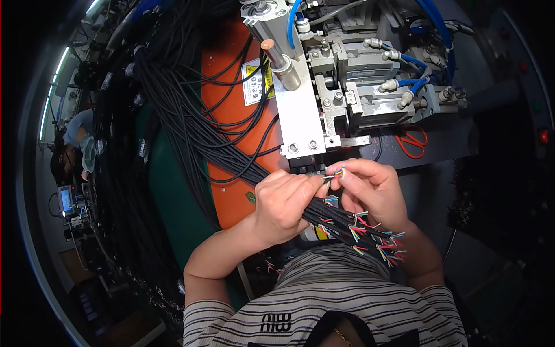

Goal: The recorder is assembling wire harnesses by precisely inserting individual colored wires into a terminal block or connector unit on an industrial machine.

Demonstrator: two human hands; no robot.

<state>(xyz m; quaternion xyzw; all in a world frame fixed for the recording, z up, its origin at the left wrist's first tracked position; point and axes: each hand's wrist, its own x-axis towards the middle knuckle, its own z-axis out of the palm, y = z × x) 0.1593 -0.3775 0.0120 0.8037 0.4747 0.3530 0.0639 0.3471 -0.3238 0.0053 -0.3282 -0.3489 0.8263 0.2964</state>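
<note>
Hands (282,202) close together, coloured wires (339,172) between fingertips, black cables (341,221) beneath

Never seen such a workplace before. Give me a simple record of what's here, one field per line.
Left hand: pinching a cable end
Right hand: fingertips on its coloured wires
Below hands: black cable bundle, coloured ends splayed
Beyond hands: metal machine with blue tubes
Left: orange surface under cables
</note>
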